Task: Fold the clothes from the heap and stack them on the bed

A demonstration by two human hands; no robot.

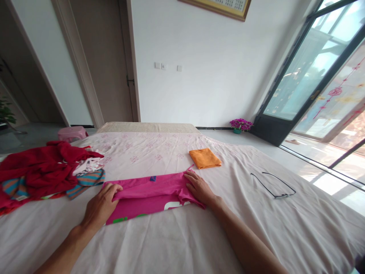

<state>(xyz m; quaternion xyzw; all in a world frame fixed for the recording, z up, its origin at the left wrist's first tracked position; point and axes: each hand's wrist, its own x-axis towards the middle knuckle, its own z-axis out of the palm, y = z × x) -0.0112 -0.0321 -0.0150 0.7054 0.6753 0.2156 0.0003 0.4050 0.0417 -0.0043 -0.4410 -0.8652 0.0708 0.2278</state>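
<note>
A pink T-shirt with white and green print lies folded lengthwise on the bed. A small dark blue label shows along its far edge. My left hand is closed on the T-shirt's left end, thumb and fingers pinching the folded layer. Over the bunched right end, my right hand rests flat with its fingers stretched out. Just beyond that hand sits a folded orange cloth, apart from the T-shirt.
To the left is a heap of red clothes with a striped piece poking out. Eyeglasses lie on the pale bedsheet at right. A pink stool and purple flowers stand on the floor beyond.
</note>
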